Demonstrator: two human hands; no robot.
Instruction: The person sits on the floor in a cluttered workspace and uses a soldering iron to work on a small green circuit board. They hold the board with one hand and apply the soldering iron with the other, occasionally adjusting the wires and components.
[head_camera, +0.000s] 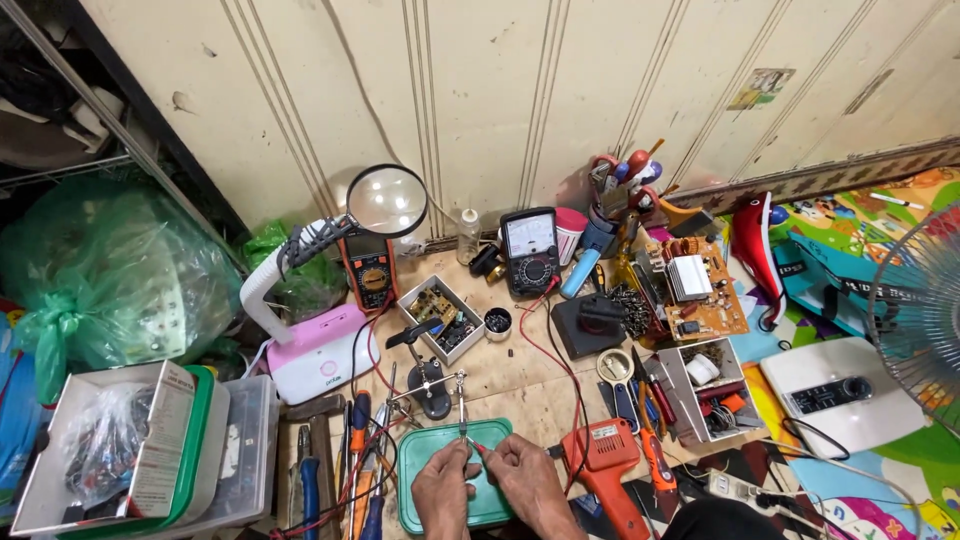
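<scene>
Two hands are brought together at the bottom centre, over a green tray (425, 492). The left hand (443, 490) is curled, its fingertips pinched at the foot of a thin clip stand (462, 405); what is pinched is too small to tell. The right hand (522, 475) is closed on a red probe (481, 450), whose tip is held against the same spot, so the fingertips of both hands nearly touch. A red lead is seen running from there up to a black analogue meter (530, 252) by the wall. Just right of the tray an orange soldering gun (608, 462) is laid. Pliers (308, 480) and screwdrivers are spread to the left, with a pink magnifier lamp (322, 350) behind them.
</scene>
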